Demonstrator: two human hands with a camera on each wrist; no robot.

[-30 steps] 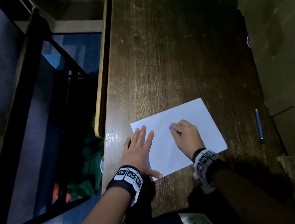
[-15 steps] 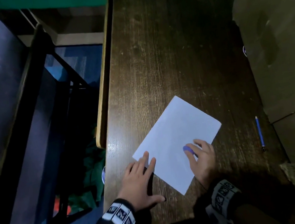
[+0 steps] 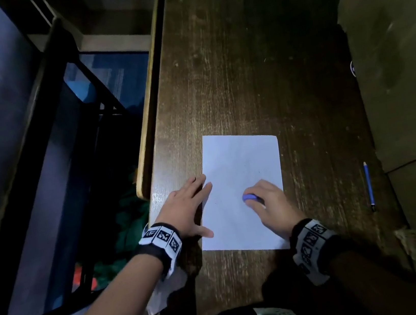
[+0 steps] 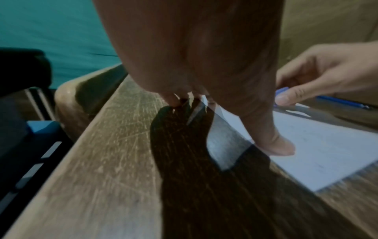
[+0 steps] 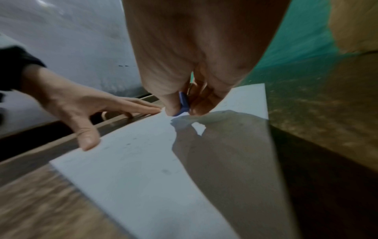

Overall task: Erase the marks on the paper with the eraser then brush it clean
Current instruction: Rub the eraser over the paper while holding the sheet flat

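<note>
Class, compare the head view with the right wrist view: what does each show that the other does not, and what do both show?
Only the head view shows the blue pencil lying on the desk to the right of the paper, the marked wristbands and the whole sheet. Only the right wrist view shows faint grey marks on the paper and the eraser pinched between thumb and fingers, its tip at the sheet. Both show the left hand flat at the paper's left edge and the right hand holding the eraser.
</note>
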